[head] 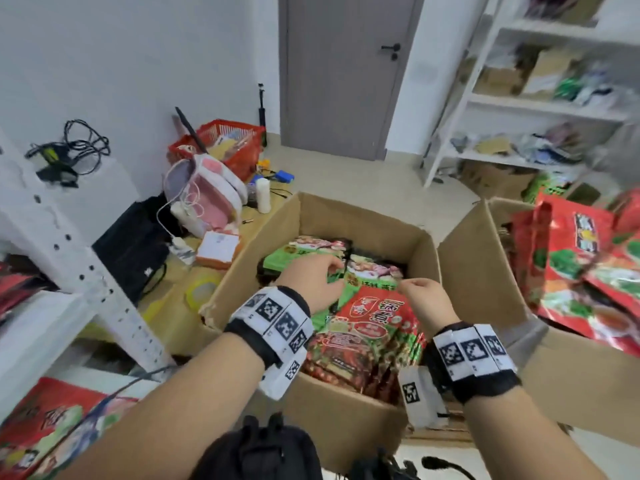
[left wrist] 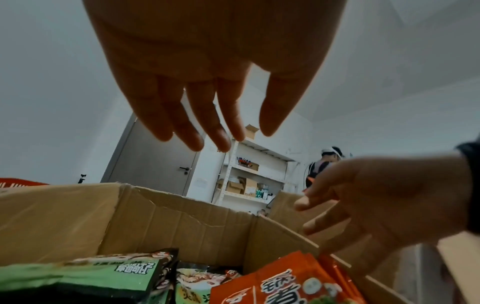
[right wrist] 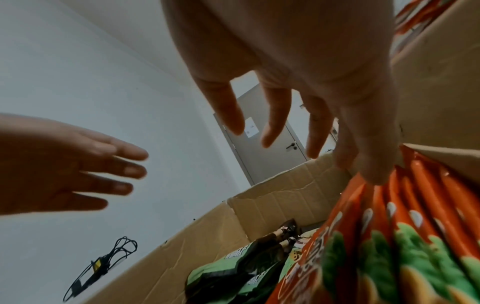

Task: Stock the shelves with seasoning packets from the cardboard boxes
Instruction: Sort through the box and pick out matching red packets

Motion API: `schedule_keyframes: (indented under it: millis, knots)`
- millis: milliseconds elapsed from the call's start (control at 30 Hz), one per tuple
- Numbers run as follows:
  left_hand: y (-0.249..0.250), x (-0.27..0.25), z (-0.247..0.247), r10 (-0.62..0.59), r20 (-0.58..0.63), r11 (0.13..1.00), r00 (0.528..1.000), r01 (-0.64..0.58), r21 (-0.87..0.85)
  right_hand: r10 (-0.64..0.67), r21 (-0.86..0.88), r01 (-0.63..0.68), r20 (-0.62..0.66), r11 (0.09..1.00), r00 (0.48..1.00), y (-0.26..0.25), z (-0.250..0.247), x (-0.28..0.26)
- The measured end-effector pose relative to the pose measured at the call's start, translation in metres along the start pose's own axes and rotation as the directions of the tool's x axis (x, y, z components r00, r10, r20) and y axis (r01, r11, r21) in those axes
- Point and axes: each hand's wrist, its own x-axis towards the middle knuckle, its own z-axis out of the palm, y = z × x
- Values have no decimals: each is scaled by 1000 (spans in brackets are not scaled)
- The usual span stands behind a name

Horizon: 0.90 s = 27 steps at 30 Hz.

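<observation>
Only the head view takes in the white shelves by the door, cluttered with blurred goods, and a second box at right heaped with red packets. The open cardboard box in front holds green packets at the far side and a row of upright red seasoning packets nearer (orange-toned in the wrist views). Both hands hover over it: the left hand has straight, spread fingers and holds nothing; the right hand is likewise spread, its thumb touching the red packets' top edges. A red basket stands behind
</observation>
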Motion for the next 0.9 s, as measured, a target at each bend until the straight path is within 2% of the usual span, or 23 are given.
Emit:
schedule_keyframes:
  millis: [133,233,333,400,533,567,667,733,767,800,833,867,900]
  knots:
    - [-4,35,23,-63,182,992,981,42,118,115,-17,-114,70,993,991,-1,4,29]
    - [-7,54,41,-127,329,976,936,59,209,173,-36,-170,112,985,979,2,16,36]
    - [0,72,61,-205,499,926,842,2,378,188,45,-193,91,980,978,7,15,38]
    - [0,79,75,-291,551,886,782,4,463,212,68,-217,69,974,975,12,11,36]
    - [-12,87,94,-360,654,895,666,49,443,261,-13,-260,40,965,965,24,4,31]
    - [-14,88,94,-361,664,907,654,80,414,260,-2,-260,31,966,965,25,3,31]
    - [-22,92,91,-347,660,927,666,135,351,315,24,-314,-49,949,948,18,5,28]
    - [-26,94,86,-333,635,935,697,154,321,330,5,-331,-110,944,938,18,10,26]
    - [-29,95,81,-318,621,943,716,171,286,302,25,-302,-143,953,942,14,13,25]
    - [-32,97,76,-297,608,953,737,183,243,213,53,-206,-200,977,957,13,14,25]
    - [-36,99,69,-272,593,962,758,191,198,190,59,-183,-130,981,973,7,13,23]
    - [-39,100,61,-249,577,968,778,190,162,170,-17,-171,-53,985,984,1,13,27]
    - [-44,101,54,-230,565,973,793,187,134,228,-154,-228,-18,961,973,0,16,30]
